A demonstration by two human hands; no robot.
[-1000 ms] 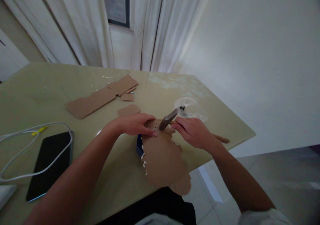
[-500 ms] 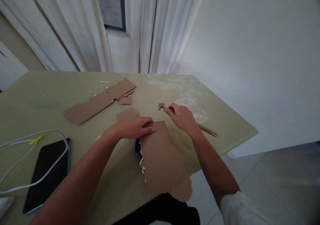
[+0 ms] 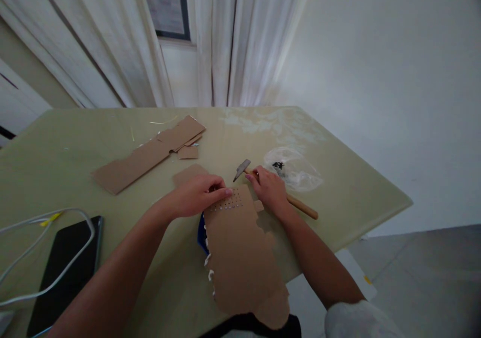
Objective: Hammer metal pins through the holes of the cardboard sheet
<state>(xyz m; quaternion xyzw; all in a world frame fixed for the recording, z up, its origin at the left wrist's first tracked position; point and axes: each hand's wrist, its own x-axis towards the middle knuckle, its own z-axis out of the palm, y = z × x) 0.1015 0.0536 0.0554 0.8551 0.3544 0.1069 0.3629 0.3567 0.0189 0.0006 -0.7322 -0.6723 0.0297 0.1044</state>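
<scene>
Cardboard mostly hides something blue. I can't tell if the left hand pinches; the right hand grips a hammer. A clear bag holds black bits.

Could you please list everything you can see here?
Table: one, pale green, centre
Sheet: one, brown, over table's near edge
Hammer: one, grey and tan, beside sheet
Blue item: one, partly under sheet
Bag: one, clear, beyond hammer
Bits: several, black, at bag
Scraps: several, brown, beyond sheet
Strips: two, yellowish, far table
Device: one, black, left
Cable: count unclear, white, over device
Tie: one, yellow, on cable
Edge item: one, white, bottom left
Curtains: several, white, behind table
Window: one, dark-framed, between curtains
Wall: one, white, right
Floor: one, grey, lower right
Cloth: one, black, bottom
Sleeve: one, pale, lower right
Left hand: one, bare, on sheet
Right hand: one, bare, gripping hammer
</scene>
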